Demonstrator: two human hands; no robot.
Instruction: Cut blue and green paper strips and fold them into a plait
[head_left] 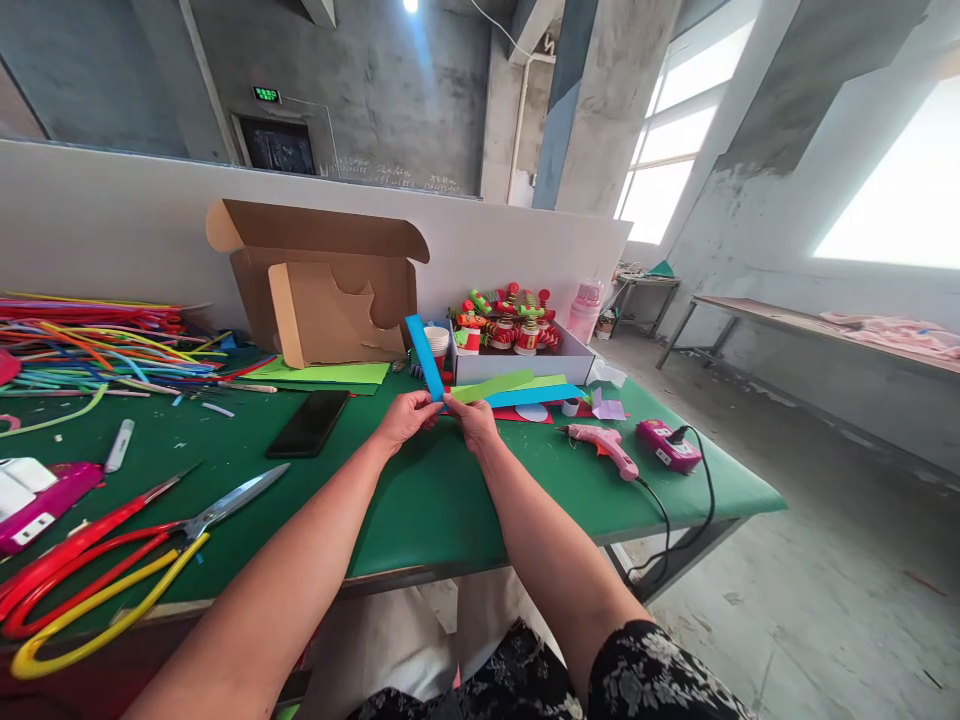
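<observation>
Close together above the table's middle, my left hand (411, 418) and my right hand (472, 418) pinch crossed paper strips where they meet. One end of a blue paper strip (425, 358) rises from the fingertips, leaning left. A green paper strip (491, 386) points out to the right from my right hand, with a long blue strip (536, 396) beside it. The crossing itself is partly hidden by my fingers. Behind the strips lie red paper (510, 413) and a pale round piece (532, 412).
A pink glue gun (604, 445) and a pink power block (667, 445) lie right. Leftward are a black phone (309, 424), scissors (191, 530) and pipe cleaners (97, 345). Behind stand a cardboard box (330, 310) and a white box (517, 368) of red-and-green figures (527, 335).
</observation>
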